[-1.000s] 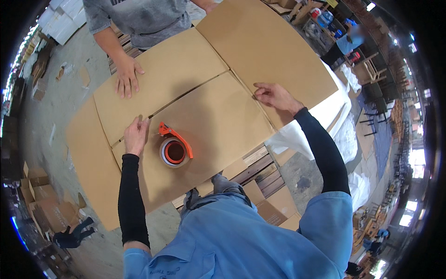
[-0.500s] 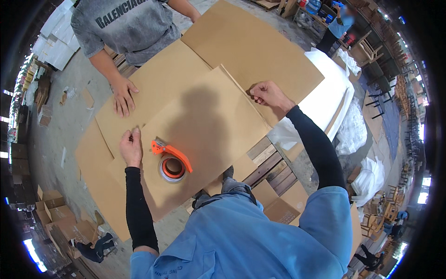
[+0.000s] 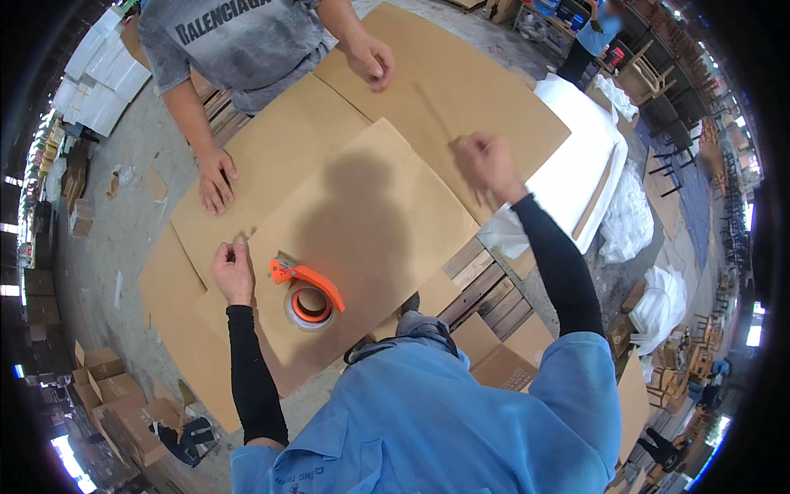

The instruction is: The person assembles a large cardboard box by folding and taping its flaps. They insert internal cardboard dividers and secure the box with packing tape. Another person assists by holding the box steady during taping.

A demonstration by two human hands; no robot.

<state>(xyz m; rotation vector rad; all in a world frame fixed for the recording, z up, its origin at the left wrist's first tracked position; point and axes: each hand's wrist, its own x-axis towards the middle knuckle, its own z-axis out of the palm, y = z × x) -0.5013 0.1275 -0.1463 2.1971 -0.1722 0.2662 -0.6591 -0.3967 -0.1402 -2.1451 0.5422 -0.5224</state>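
A large brown cardboard sheet with folded panels is spread before me. My left hand is closed at the left corner of the near cardboard panel; what its fingertips pinch, if anything, is hidden. Just past that panel's right edge, my right hand hovers over the sheet, its fingers smeared by motion. An orange tape dispenser with a tape roll rests on the near panel, to the right of my left hand. Across from me, a co-worker's hand lies on the sheet, while their other hand hovers above it.
Wooden pallet slats show below the sheet's near right edge. White foam wrapping lies to the right, with clear plastic beyond. Cardboard boxes stand on the floor at lower left. Another person is at far right.
My right hand has shifted slightly right and blurred. The near panel's right edge now lies flatter. One co-worker's hand has come in from the far edge over the sheet. My left hand stays near its place.
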